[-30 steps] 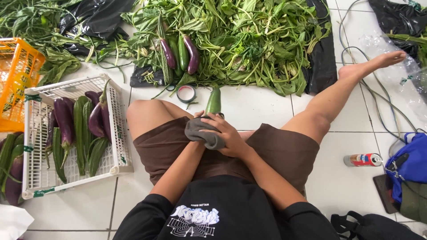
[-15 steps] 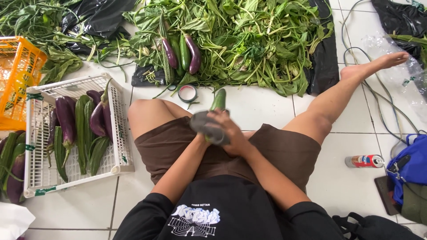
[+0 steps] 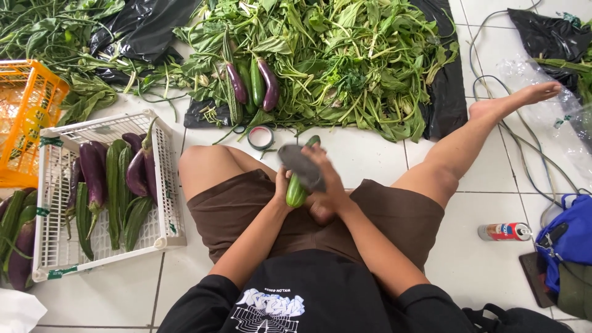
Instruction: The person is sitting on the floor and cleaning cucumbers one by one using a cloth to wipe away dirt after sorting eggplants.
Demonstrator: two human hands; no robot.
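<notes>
I sit on the tiled floor with a green cucumber [image 3: 296, 187] over my lap. My left hand [image 3: 282, 185] grips its lower end. My right hand [image 3: 328, 179] presses a grey cloth [image 3: 301, 166] against the cucumber's upper part. A roll of tape [image 3: 261, 137] lies on the tile just beyond my hands. A white crate [image 3: 166, 185] at my left holds purple eggplants [image 3: 92, 172] and green cucumbers [image 3: 115, 185].
A big heap of leafy greens [image 3: 345, 61] on black plastic lies ahead, with two eggplants [image 3: 269, 83] and a cucumber on it. An orange crate [image 3: 24, 123] stands far left. A spray can [image 3: 502, 232], a blue bag [image 3: 567, 240] and cables [image 3: 493, 98] lie at right.
The cloth in my right hand has slid from the cucumber's lower end up toward its tip, and the cucumber's green lower half now shows. My left hand stays on its base.
</notes>
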